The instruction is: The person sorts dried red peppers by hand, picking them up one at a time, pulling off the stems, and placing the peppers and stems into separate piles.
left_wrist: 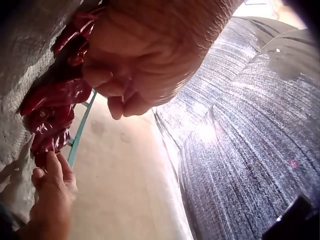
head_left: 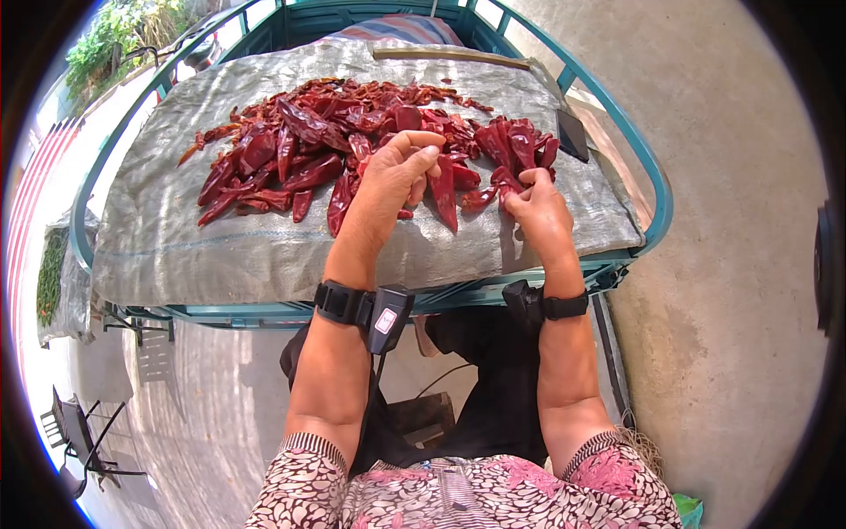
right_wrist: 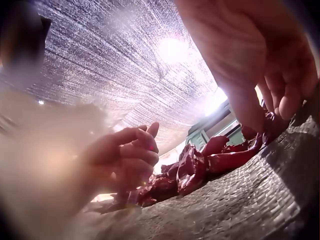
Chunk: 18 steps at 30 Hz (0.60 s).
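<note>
A pile of glossy dried red chili peppers (head_left: 304, 128) is spread on a grey woven sheet (head_left: 203, 264). My left hand (head_left: 392, 176) hovers above the front of the pile, its fingers loosely curled and nothing visible in them. Below it, a long chili pepper (head_left: 443, 198) points toward me. On the right, my right hand (head_left: 542, 216) pinches a red chili pepper (head_left: 505, 182) between thumb and fingers, at the near end of a small bunch of peppers (head_left: 520, 141). The right wrist view shows those fingertips down on the pepper (right_wrist: 272, 127), close over the sheet.
The sheet covers the bed of a cart with a teal metal rail (head_left: 648, 167). A dark flat object (head_left: 572, 136) lies at the sheet's right edge, and a wooden strip (head_left: 449, 56) along the back. A folding chair (head_left: 84, 432) stands on the ground at left.
</note>
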Each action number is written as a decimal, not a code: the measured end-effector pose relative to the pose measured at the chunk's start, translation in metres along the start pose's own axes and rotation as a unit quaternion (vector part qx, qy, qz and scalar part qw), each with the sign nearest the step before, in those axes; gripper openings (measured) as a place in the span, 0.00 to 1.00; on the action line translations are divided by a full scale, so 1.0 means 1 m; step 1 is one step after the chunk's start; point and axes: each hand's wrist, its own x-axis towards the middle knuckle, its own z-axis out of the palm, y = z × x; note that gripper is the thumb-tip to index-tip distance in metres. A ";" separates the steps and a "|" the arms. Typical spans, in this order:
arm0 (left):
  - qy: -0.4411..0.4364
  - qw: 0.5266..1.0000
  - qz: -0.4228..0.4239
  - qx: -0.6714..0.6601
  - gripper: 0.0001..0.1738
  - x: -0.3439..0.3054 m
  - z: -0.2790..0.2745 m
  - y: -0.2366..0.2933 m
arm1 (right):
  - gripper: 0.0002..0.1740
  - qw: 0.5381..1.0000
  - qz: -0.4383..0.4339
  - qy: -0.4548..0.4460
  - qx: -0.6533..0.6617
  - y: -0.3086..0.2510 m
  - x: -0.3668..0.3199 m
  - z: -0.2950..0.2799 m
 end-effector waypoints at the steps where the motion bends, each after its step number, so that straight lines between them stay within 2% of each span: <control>1: -0.015 1.000 -0.009 0.012 0.16 -0.001 0.000 0.003 | 0.26 0.997 -0.036 0.036 0.060 -0.001 0.001 0.000; 3: -0.039 0.998 -0.026 0.032 0.19 -0.004 0.004 0.006 | 0.22 0.972 -0.107 0.108 0.177 -0.004 0.000 0.000; 7: -0.064 0.994 -0.045 0.073 0.23 -0.007 0.019 0.004 | 0.16 0.916 -0.222 0.028 0.334 -0.020 -0.014 0.003; 10: -0.084 0.994 -0.031 0.066 0.19 -0.003 0.018 0.002 | 0.14 0.890 -0.305 0.010 0.338 -0.026 -0.018 0.009; 11: -0.085 0.994 -0.022 0.066 0.18 0.001 0.015 -0.001 | 0.14 0.893 -0.289 0.001 0.346 -0.029 -0.021 0.008; 14: -0.051 0.998 0.004 0.043 0.15 0.001 0.015 -0.003 | 0.13 0.906 -0.304 0.063 0.288 -0.030 -0.019 0.009; 17: 0.008 0.999 0.014 0.039 0.13 -0.003 0.018 0.003 | 0.14 0.913 -0.221 0.122 0.321 -0.020 0.003 0.016; 18: 0.028 0.999 0.015 0.043 0.13 -0.004 0.018 0.005 | 0.15 0.924 -0.211 0.162 0.275 -0.014 0.009 0.020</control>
